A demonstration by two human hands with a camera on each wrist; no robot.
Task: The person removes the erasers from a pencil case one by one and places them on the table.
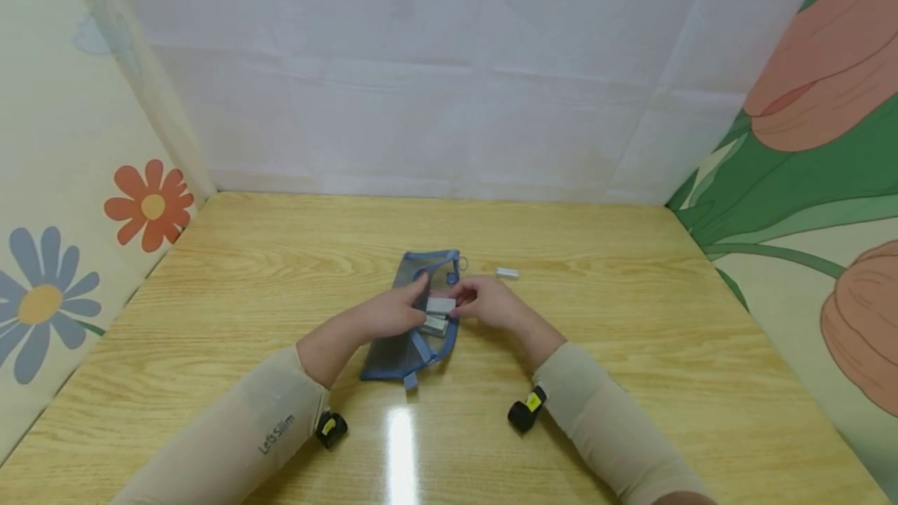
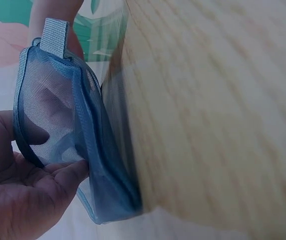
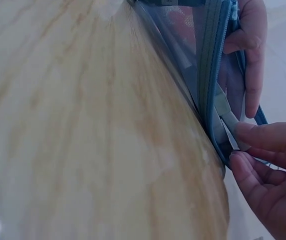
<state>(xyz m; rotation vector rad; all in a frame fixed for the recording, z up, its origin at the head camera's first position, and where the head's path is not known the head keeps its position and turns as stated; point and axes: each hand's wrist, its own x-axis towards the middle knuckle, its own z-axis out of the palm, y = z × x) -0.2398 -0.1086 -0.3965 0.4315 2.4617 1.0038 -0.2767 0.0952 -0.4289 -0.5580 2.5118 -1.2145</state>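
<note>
A blue mesh zipper pouch [image 1: 410, 333] lies in the middle of the wooden table [image 1: 631, 333]. My left hand [image 1: 410, 304] grips its open edge, the thumb showing through the mesh [image 2: 58, 115] in the left wrist view. My right hand [image 1: 468, 298] pinches a small pale grey block [image 1: 440, 305] at the pouch's mouth. A second block of the same kind [image 1: 435, 325] lies just below it, at the opening. From the right wrist, the fingertips [image 3: 255, 135] hold the block [image 3: 227, 117] against the zipper edge [image 3: 210, 65].
One more small pale block [image 1: 507, 273] lies loose on the table just right of the pouch. Patterned walls close in the left [image 1: 70, 240], back and right [image 1: 807, 240] sides. Bare wood surrounds the pouch.
</note>
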